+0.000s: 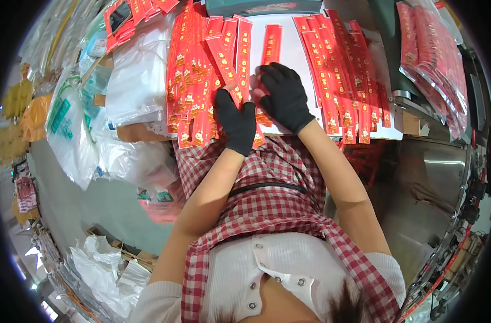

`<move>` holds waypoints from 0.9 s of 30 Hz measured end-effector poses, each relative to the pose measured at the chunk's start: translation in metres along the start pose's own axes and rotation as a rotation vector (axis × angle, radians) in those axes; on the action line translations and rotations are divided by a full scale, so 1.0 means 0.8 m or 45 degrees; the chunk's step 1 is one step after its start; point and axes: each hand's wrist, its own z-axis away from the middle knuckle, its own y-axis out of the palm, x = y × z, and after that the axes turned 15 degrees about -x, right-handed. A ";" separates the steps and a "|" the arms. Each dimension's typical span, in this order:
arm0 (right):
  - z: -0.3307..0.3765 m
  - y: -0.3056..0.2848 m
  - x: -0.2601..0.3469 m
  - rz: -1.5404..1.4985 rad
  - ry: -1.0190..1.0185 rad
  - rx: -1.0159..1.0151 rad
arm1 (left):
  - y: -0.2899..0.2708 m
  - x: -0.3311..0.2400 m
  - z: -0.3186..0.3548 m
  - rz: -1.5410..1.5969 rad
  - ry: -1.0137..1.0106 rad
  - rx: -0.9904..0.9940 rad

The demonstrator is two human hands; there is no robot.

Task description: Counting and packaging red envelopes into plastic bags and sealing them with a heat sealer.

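My left hand (236, 121), in a black fingerless glove, pinches a red printed strip (222, 62) with gold markings near its lower end. This strip slants over other red strips in the left pile (189, 81). Beside it, my right hand (284, 97), gloved the same way, is closed over another red strip (271, 44) on the white work surface. The upper part of that strip shows beyond my knuckles. My right fingertips are bent toward my left hand and slightly blurred, and their grip is partly hidden.
More red strips (331, 70) lie fanned at the right. Clear plastic bags (138, 75) are stacked left of the surface. Bundles of red packets in clear wrap (431, 59) rest at the far right. A grey-green box (264, 6) stands at the back edge.
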 end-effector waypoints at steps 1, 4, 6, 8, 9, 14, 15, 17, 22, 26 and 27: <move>0.000 -0.001 -0.007 0.000 0.048 -0.033 | 0.002 -0.001 0.001 0.004 0.021 -0.003; 0.003 -0.007 -0.020 -0.025 0.038 0.001 | -0.001 -0.005 0.000 0.024 -0.031 0.005; 0.004 -0.010 -0.021 -0.030 0.076 -0.001 | 0.000 -0.006 0.001 -0.006 0.008 0.001; -0.002 -0.015 -0.018 -0.066 -0.034 0.065 | 0.000 -0.001 0.001 0.015 0.056 -0.029; -0.001 -0.014 -0.016 -0.066 -0.035 0.064 | -0.001 0.001 0.001 0.015 0.057 -0.031; 0.006 -0.017 -0.022 0.049 -0.078 0.132 | -0.001 0.003 0.002 0.011 0.055 0.001; 0.012 -0.019 -0.032 0.075 -0.006 0.104 | -0.001 0.003 0.002 0.010 0.056 -0.005; 0.012 -0.029 -0.041 0.222 0.143 0.108 | 0.000 0.003 0.004 0.072 -0.002 0.023; 0.001 -0.021 -0.014 0.015 0.156 -0.088 | -0.001 0.001 0.007 -0.019 0.187 0.205; 0.011 0.005 0.016 0.129 -0.122 0.030 | -0.014 -0.005 0.002 0.075 0.156 0.268; 0.010 0.008 0.010 0.130 -0.115 0.028 | -0.024 -0.008 -0.002 0.030 0.236 0.335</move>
